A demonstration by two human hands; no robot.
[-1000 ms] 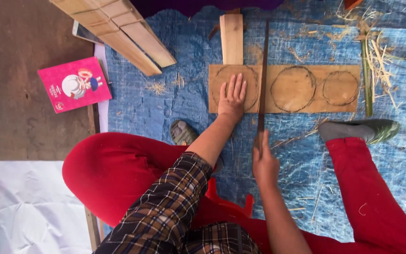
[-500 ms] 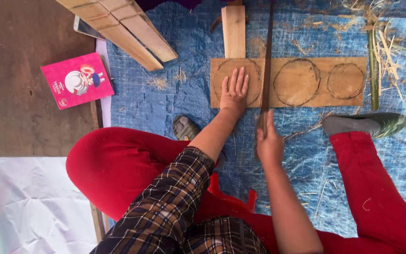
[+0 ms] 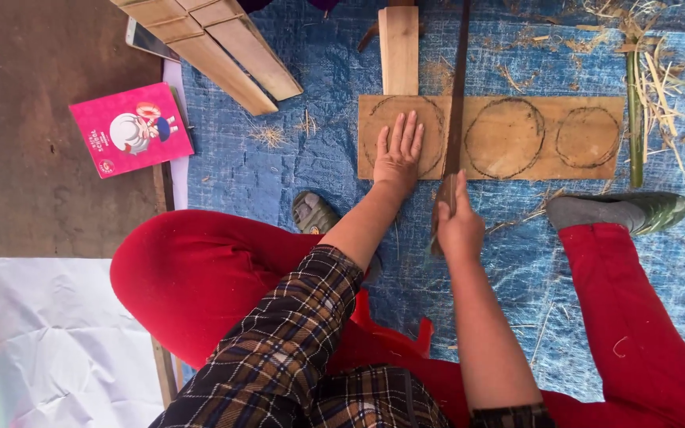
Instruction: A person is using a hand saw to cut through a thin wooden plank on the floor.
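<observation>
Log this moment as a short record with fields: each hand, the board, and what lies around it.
left hand: flat, palm down, on the leftmost drawn circle of the board
right hand: gripping the handle of a long dark blade laid across the board
board: rectangular wooden plank with three drawn circles, on blue woven tarp
nearby: pink booklet, pale wooden slats

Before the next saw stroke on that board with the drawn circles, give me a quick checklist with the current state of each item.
1. Left hand flat on the wooden board, pinning it: ok.
2. Right hand closed on the saw handle: ok.
3. Blade lies across the board between the first circle and the middle circle: ok.
4. Left fingers clear of the blade: ok, though they lie close beside it.
5. Board resting flat on the blue tarp: ok.
6. How deep the cut is: cannot tell.
</observation>
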